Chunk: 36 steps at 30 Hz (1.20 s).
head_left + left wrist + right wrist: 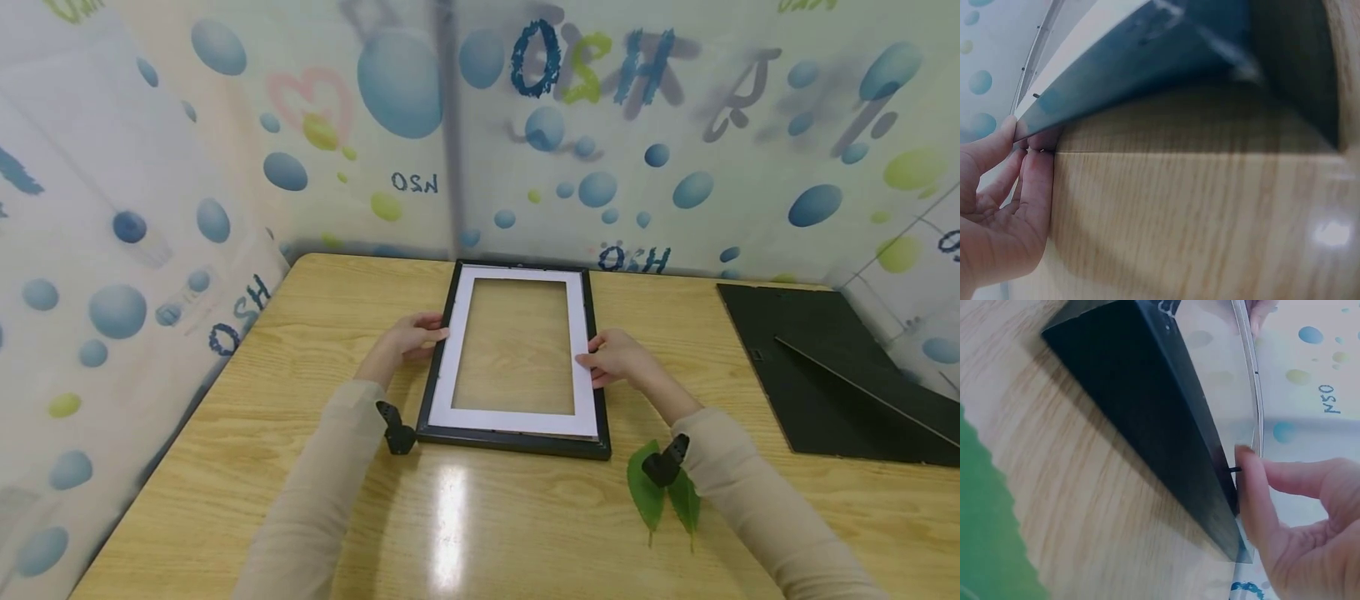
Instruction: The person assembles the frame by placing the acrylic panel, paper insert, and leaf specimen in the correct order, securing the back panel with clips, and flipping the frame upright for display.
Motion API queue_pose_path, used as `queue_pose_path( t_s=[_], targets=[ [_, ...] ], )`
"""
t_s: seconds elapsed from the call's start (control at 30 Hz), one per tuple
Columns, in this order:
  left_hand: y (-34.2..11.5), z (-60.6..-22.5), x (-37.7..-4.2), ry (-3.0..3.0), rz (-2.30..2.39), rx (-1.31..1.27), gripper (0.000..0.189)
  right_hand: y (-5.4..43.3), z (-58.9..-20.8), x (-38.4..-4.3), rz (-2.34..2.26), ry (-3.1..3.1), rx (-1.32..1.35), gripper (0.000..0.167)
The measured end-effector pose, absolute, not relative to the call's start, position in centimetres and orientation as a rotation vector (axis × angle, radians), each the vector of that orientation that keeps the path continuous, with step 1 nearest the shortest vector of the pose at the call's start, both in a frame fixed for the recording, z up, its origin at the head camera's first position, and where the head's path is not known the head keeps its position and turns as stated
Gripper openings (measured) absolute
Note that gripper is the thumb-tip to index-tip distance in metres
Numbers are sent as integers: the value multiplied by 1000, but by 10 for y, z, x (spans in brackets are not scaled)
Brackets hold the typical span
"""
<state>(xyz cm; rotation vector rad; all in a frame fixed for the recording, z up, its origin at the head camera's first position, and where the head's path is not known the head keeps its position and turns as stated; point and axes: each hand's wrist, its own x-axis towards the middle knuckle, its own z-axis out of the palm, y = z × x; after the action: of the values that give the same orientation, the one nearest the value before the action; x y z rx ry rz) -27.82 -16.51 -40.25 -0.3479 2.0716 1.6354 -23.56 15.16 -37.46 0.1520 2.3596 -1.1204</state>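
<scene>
A black picture frame (517,444) lies on the wooden table with a white mat (517,421) inside its border. Wood grain shows through the mat's rectangular opening. My left hand (411,335) grips the frame's left side; in the left wrist view its thumb (1002,140) lies on the edge and the other fingers go under. On the opposite side, my right hand (618,358) holds the right border, one fingertip over the mat's edge. The right wrist view shows a small dark metal tab (1235,469) by those fingertips.
A black backing board (765,333) with a raised stand leg (862,383) lies at the table's right. Two green leaves (645,493) lie near the right wrist, partly covered by its black camera (666,462). A patterned curtain (480,158) borders the table's back.
</scene>
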Motion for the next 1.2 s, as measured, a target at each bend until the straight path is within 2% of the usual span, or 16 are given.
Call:
queue_pose_path(
  t_s=[0.47, 0.77, 0.97, 1.2],
  targets=[
    [-166, -403, -280, 2064, 1626, -359, 57, 159, -368, -230, -1091, 2470, 107, 45],
    [-165, -402, -280, 2061, 1621, -343, 58, 187, -362, -220, -1148, 2419, -74, 49],
    [-172, -410, -286, 2084, 1619, -284, 61, 206, -358, -214, -1061, 2337, -145, 49],
    [-166, -401, -280, 2067, 1620, -331, 58, 222, -362, -204, -936, 2244, -223, 50]
  ],
)
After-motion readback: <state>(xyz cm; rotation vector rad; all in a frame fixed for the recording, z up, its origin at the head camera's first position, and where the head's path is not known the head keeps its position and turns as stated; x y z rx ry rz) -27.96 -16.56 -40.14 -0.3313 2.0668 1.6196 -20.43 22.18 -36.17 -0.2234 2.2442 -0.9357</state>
